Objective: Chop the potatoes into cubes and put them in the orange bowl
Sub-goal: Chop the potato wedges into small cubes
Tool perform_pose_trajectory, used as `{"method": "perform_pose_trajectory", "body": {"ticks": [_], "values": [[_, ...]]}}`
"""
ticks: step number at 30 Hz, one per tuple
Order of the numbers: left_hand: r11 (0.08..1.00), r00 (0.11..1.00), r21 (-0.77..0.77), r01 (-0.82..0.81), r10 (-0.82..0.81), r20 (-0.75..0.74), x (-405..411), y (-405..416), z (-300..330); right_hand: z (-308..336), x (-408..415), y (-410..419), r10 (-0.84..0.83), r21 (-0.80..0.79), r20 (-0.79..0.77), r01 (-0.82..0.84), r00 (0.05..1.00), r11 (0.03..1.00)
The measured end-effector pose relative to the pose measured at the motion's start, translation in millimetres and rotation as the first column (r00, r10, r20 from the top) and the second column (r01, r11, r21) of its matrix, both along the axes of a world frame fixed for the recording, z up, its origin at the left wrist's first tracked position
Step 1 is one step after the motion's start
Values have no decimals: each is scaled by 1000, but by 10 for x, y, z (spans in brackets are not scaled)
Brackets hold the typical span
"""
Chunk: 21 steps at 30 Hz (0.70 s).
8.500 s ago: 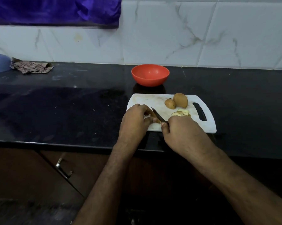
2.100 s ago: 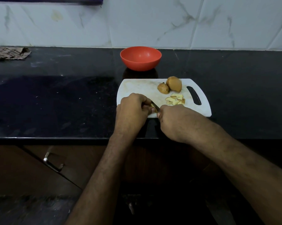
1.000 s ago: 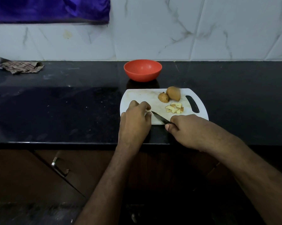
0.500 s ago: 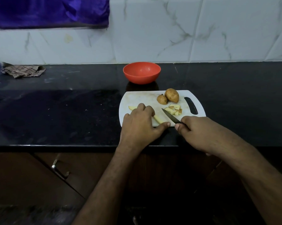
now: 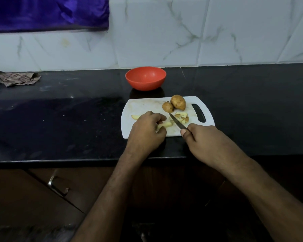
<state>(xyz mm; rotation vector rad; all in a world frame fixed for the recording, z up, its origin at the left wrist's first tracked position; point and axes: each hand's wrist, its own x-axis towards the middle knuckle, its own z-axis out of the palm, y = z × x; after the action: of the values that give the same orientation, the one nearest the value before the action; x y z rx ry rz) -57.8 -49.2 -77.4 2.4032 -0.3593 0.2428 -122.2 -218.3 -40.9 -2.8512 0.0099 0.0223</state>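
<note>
While potato pieces [image 5: 181,117] sit on board [image 5: 143,105], orange bowl [image 5: 145,78] holds nothing.

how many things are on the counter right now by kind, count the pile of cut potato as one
whole potatoes: 2
pile of cut pieces: 1
potato strips: 2
knife: 1
cutting board: 1
orange bowl: 1
checked cloth: 1
total: 9

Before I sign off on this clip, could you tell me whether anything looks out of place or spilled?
Nothing spilled. One potato slice lies alone at the cutting board's left edge, apart from the cut pile. The orange bowl looks empty.
</note>
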Motion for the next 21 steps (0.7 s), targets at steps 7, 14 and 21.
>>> {"method": "perform_pose_trajectory", "body": {"ticks": [7, 14, 21], "values": [[998, 997, -19, -64, 64, 30, 48, 0, -29, -23, 15, 136, 2, -58, -10, -3, 1000, 998], [999, 997, 19, -39, 38, 65, 30, -16, -34, 21, 41, 150, 2, -149, -24, -5, 1000, 989], [998, 996, 27, -55, 53, 71, 24, -30, -21, 103, 63, 190, 26, -186, -93, -43, 995, 982]]}}
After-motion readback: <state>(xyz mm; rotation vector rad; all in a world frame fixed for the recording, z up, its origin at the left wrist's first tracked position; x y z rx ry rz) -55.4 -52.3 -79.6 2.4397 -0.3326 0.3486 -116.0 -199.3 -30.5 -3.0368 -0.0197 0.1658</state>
